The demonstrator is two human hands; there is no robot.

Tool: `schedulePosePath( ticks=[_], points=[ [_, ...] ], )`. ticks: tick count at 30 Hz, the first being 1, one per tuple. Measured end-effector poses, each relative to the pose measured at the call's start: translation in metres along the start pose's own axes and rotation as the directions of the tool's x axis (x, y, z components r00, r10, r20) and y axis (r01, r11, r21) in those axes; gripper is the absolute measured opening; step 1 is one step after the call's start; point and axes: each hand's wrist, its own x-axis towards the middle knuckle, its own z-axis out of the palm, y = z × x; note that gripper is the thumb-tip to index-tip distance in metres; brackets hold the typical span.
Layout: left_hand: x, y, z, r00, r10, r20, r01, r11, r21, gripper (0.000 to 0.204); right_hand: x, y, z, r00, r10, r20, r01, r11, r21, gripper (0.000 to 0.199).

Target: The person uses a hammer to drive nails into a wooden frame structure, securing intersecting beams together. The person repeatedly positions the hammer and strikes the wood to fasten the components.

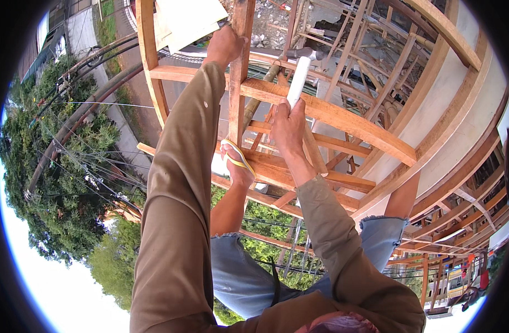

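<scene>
Overhead, left hand [224,47] was wrapped around a vertical timber post [239,83] of the wooden scaffold frame. Right hand [287,125] gripped the white handle of a hammer [299,75], its head up near a horizontal plank [332,114]. One foot in a yellow-strapped sandal [237,161] rested on a lower beam [276,172], between the two arms.

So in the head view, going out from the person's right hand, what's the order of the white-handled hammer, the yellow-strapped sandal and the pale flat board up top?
1. White-handled hammer: gripped in the right hand.
2. Yellow-strapped sandal: just left, lower, on a timber.
3. Pale flat board: far up, beyond the left hand.
</scene>
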Motion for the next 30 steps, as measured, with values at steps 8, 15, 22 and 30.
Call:
schedulePosePath(
  ticks=[8, 15, 22, 30],
  points=[
    [0.001, 0.005, -0.005, 1.0, 0.005, 0.017, -0.005, 1.0, 0.006, 0.045, 0.006, -0.143, -0.073, 0.996, 0.042, -0.077, -0.029, 0.986, 0.166, 0.022],
    [-0.001, 0.009, -0.007, 0.993, -0.074, 0.09, 0.074, 0.997, 0.0, 0.045, -0.01, -0.102, -0.013, 0.953, 0.282, 0.108, -0.294, 0.95, 0.106, 0.024],
    [-0.001, 0.014, -0.014, 0.992, -0.076, 0.104, 0.078, 0.997, -0.015, 0.044, 0.004, -0.019, -0.026, 0.89, 0.373, 0.263, -0.431, 0.876, 0.217, 0.024],
    [-0.004, 0.013, -0.012, 0.993, -0.024, 0.118, 0.023, 1.0, 0.006, 0.045, 0.014, -0.155, -0.087, 0.9, 0.021, -0.435, 0.176, 0.896, 0.407, 0.043]
  ],
)
